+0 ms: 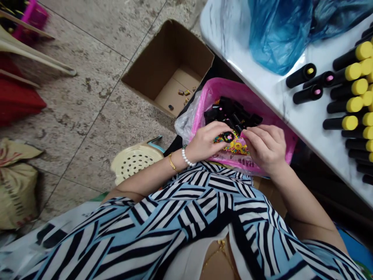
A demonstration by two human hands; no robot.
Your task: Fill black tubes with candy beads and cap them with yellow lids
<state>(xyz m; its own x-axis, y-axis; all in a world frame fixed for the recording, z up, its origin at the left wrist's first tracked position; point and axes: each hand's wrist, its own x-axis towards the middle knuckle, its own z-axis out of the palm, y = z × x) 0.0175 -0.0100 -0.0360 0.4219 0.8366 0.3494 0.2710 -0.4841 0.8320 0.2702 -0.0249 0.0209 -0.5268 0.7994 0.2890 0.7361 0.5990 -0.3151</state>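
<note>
The left hand (208, 140) is held over the tub, its grip closed about a short black cylindrical tube (228, 137), whose open end is turned upward and shows a pink centre. The fingertips of the right hand (266, 146) are bent inward just beside it; a spot of pink is seen there, but whether that grip is clamped on a piece cannot be told. A white beaded bracelet (188, 156) and a gold-coloured bangle (172, 163) are worn at the left wrist.

Beneath both hands, small multicoloured beads (237, 146) and a heap of black tubes (233, 112) are contained in a pink plastic tub (214, 86), lined with clear film. Dark capital letters are printed near its front edge; the word cannot be read with certainty.

To the right, a white marble-patterned worktop (233, 42) is occupied by a translucent blue plastic bag (276, 35), three uncapped black tubes with pink or yellow centres, and rows of black tubes with yellow caps (349, 123).

An open brown cardboard box (163, 58), with a few small pieces inside, and a cream perforated plastic stool (136, 161) are set on the speckled tiled floor (96, 77). At far left, a tan sack (17, 194) is marked with dark lettering, too blurred to be read.
</note>
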